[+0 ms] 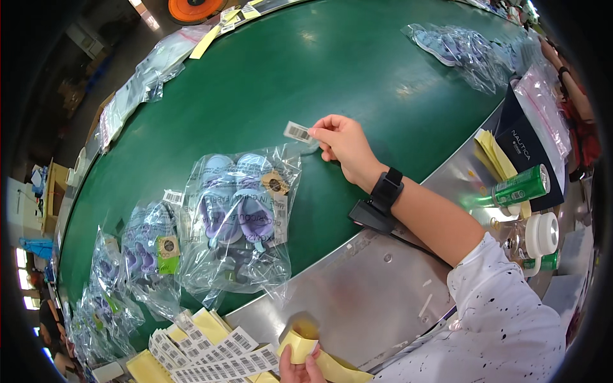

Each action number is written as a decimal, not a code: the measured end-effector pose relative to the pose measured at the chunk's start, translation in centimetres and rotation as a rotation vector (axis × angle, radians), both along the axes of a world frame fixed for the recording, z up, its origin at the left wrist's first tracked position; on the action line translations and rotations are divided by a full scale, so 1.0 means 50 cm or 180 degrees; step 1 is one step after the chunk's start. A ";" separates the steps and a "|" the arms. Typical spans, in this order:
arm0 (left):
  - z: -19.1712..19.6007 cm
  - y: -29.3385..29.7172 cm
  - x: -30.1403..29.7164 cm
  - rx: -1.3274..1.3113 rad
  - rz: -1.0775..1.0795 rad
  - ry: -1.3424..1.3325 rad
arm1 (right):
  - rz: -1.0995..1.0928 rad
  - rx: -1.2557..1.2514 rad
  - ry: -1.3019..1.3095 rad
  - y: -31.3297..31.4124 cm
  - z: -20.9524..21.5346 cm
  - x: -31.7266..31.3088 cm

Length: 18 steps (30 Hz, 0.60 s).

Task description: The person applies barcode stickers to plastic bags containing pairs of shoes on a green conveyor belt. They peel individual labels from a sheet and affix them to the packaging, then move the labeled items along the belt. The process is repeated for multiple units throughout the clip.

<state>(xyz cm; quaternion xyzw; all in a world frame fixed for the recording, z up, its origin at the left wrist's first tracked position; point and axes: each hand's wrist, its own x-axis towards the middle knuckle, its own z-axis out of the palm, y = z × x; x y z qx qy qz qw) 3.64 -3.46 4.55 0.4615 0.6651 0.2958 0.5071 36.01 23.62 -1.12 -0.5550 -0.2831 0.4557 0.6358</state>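
Observation:
My right hand (347, 145) pinches a small white barcode sticker (297, 132) by its right end, above the green belt. Just below and left of it lies a clear plastic bag (281, 255) with a pair of light blue and purple shoes (237, 214) inside. A round brown tag (274, 183) shows through this bag. At the bottom edge, my left hand (300, 369) is closed on a curled yellow backing strip (295, 348). Beside it are sheets of barcode labels (217, 357). A dark device (377, 207) is strapped to my right wrist.
More bagged shoes (150, 249) lie to the left on the green belt (255, 83). Along the metal ledge (357, 281) at right stand a green can (520, 185) and a white-lidded bottle (539, 235). Another person's arm (568, 80) reaches toward bagged shoes (460, 51) at far right.

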 end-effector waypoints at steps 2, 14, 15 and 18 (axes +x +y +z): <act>0.000 -0.001 0.000 -0.0008 0.0046 -0.0001 | 0.0005 0.0088 -0.0027 0.009 0.009 -0.002; -0.009 -0.007 -0.007 -0.0078 -0.0028 0.0157 | 0.0809 -0.0426 -0.0291 0.045 0.020 -0.022; -0.010 -0.008 -0.009 -0.0041 -0.0055 0.0165 | 0.0840 -0.0439 -0.0313 0.047 0.023 -0.025; -0.018 -0.010 -0.009 0.0039 -0.0103 0.0146 | 0.0923 -0.0468 -0.0312 0.056 0.020 -0.031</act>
